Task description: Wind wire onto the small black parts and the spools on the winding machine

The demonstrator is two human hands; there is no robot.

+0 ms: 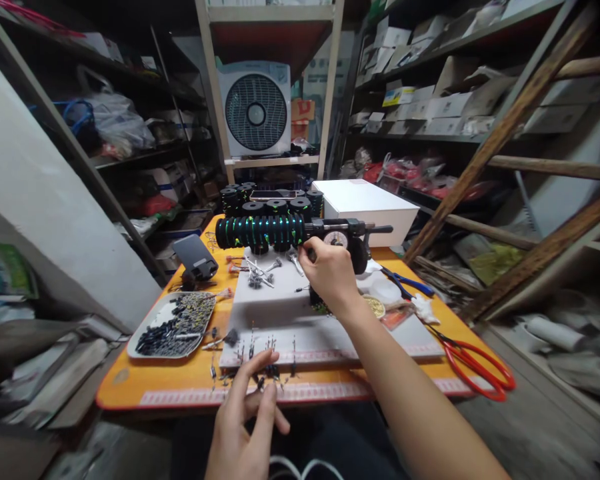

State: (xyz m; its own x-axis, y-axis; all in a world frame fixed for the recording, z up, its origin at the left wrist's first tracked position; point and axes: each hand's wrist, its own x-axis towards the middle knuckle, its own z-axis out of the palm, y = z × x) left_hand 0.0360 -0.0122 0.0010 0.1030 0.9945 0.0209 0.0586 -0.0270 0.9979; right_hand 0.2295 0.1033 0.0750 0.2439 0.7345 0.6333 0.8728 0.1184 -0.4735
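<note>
Two hands on my feed: right hand (330, 270) curled tightly by the right end of the ridged roll (257, 231), any pinched item hidden from me; left hand (239, 430) loosely spread, gripping nothing visible, beside blurred small parts (261, 383), near. The roll partly hides far spools (276, 205).

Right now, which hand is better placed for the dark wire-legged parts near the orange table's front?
Probably the left hand: it is beside those parts; the right hand is near the black ribbed cylinder.
</note>
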